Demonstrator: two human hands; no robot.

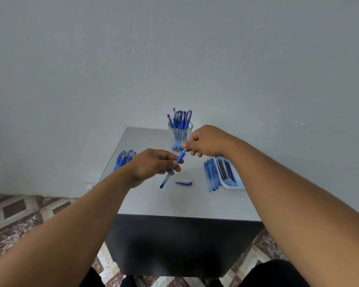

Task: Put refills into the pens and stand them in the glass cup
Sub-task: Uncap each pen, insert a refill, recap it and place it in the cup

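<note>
1. The left hand (151, 164) pinches the clear barrel of a blue pen (173, 169) held slanted above the table (153, 199).
2. The right hand (203, 141) pinches the pen's tip end, fingers curled.
3. A loose pen cap (183, 182) lies on the table just below.
4. A glass cup (180, 136) of finished pens stands behind.
5. Refills (211, 175) lie beside a white tray (232, 184) on the right; more pens (123, 158) are piled at the left.

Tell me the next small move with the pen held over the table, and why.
Probably finish twisting the tip section tight. The left hand grips the clear barrel of the pen, the right hand pinches its tip end, and the pen cap lies on the table below, not yet fitted. Capping and the glass cup likely follow.
</note>
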